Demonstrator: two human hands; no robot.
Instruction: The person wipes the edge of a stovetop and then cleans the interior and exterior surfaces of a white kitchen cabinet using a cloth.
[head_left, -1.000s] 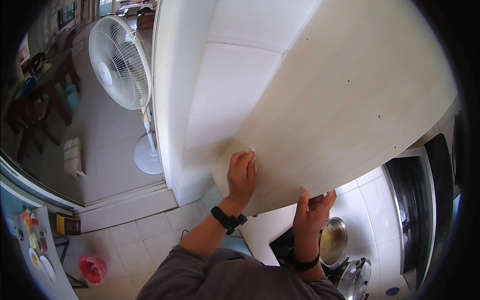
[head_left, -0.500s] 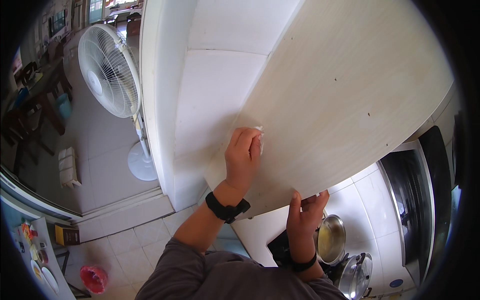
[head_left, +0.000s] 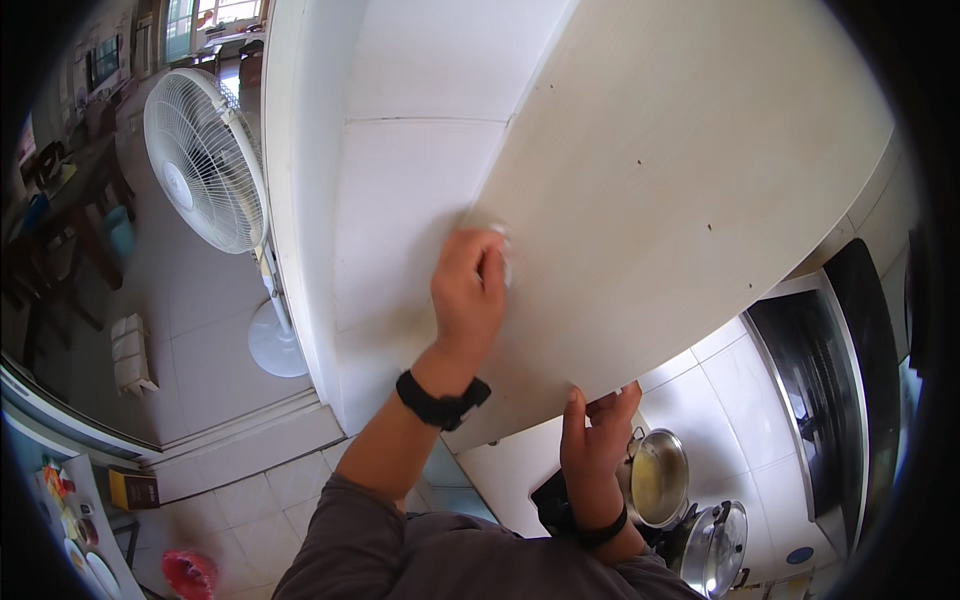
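Observation:
My left hand (head_left: pixel 466 290), with a black watch on its wrist, is closed round a crumpled white wad (head_left: pixel 503 250), perhaps tissue or cloth. It presses the wad against the pale wood-grain panel (head_left: pixel 690 130), near the edge that meets the white tiled wall. Only a little of the wad shows past the fingers. At the panel's lower edge, my right hand (head_left: pixel 598 445) grips the rim, thumb on the face and the fingers partly hidden behind it. Several small dark specks dot the panel's surface.
Below on the right are a steel pan (head_left: pixel 658 478) and a lidded pot (head_left: pixel 715 545), close to my right forearm. A dark range hood (head_left: pixel 815 380) stands farther right. Beyond the doorway at left is a white standing fan (head_left: pixel 205 165). A red bin (head_left: pixel 188 573) sits on the floor.
My left hand has slid the wad slightly up and toward the wall side of the panel. The view has shifted a little; my right hand keeps its hold on the edge.

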